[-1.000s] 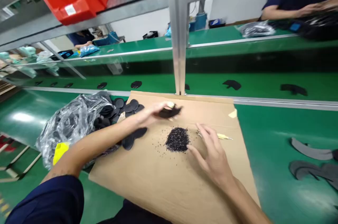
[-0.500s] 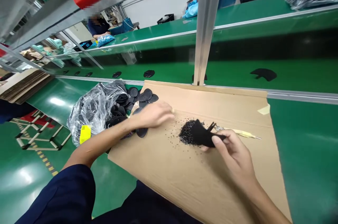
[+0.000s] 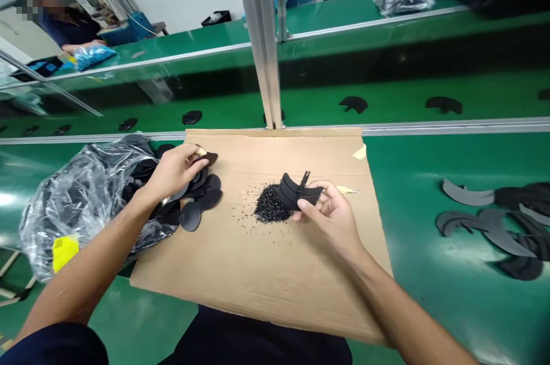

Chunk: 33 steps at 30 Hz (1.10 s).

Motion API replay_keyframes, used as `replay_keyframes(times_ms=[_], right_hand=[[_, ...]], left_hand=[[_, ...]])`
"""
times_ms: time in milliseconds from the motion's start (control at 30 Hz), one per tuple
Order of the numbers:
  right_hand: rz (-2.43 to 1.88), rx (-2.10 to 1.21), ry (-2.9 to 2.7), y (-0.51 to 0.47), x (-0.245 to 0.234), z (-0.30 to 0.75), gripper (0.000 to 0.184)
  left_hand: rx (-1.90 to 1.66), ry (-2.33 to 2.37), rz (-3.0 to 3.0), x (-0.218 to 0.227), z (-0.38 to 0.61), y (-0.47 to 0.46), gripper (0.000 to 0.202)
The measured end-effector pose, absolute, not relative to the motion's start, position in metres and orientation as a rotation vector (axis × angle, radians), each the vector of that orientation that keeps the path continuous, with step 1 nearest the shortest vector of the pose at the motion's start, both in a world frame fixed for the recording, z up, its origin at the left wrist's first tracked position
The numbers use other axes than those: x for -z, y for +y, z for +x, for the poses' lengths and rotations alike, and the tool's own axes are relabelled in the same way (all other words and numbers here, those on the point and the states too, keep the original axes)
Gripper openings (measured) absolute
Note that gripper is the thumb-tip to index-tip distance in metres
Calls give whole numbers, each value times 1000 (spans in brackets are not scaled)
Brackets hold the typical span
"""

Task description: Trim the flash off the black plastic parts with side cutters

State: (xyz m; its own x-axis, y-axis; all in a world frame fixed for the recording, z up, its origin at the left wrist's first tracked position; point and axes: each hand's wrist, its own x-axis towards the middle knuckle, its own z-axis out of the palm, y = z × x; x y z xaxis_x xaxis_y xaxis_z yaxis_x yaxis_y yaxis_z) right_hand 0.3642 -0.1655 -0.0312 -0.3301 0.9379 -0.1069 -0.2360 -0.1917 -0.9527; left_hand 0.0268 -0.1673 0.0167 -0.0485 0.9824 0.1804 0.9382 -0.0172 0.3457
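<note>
My right hand (image 3: 333, 213) is closed on a curved black plastic part (image 3: 296, 190) with a thin stem sticking up from it, held just over the right side of a heap of small black pieces (image 3: 271, 204). At the pile of flat black oval discs (image 3: 210, 199), my left hand (image 3: 178, 167) has its thumb and fingers pinched on one black oval disc (image 3: 209, 157). A pale yellow cover shows at a left fingertip. Partly behind my right hand lies a pale yellow-handled tool (image 3: 347, 189). A cardboard sheet (image 3: 258, 273) lies under all this.
A clear plastic bag (image 3: 86, 181) with black discs bulges at left. Several curved black parts (image 3: 502, 227) lie on the green table at right. A metal post (image 3: 260, 38) rises behind the cardboard. Along the green belt (image 3: 313, 113) sit spaced black parts; people work beyond.
My left hand has moved from the cardboard to the disc pile and pinched a disc. My right hand still holds the curved part, now turned with its ridged side showing. The view has swung right.
</note>
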Motion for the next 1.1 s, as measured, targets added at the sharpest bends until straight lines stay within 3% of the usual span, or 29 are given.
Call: replay_keyframes(times_ms=[100, 267, 467, 833, 1100], right_hand=[[-954, -1663, -1192, -166, 31, 364, 42], [-993, -1613, -1287, -167, 28, 364, 33], [-1054, -1599, -1274, -167, 25, 364, 35], [-1047, -1769, -1386, -167, 32, 363, 43], [-1095, -1682, -1464, -165, 32, 363, 35]], left_hand=[[-1068, 1558, 1755, -16, 80, -187, 24], [-1273, 1200, 1218, 8, 146, -189, 34], [-1289, 1184, 982, 35, 153, -185, 37], [-1225, 1080, 984, 46, 152, -195, 35], [-1254, 1104, 1112, 48, 145, -198, 29]])
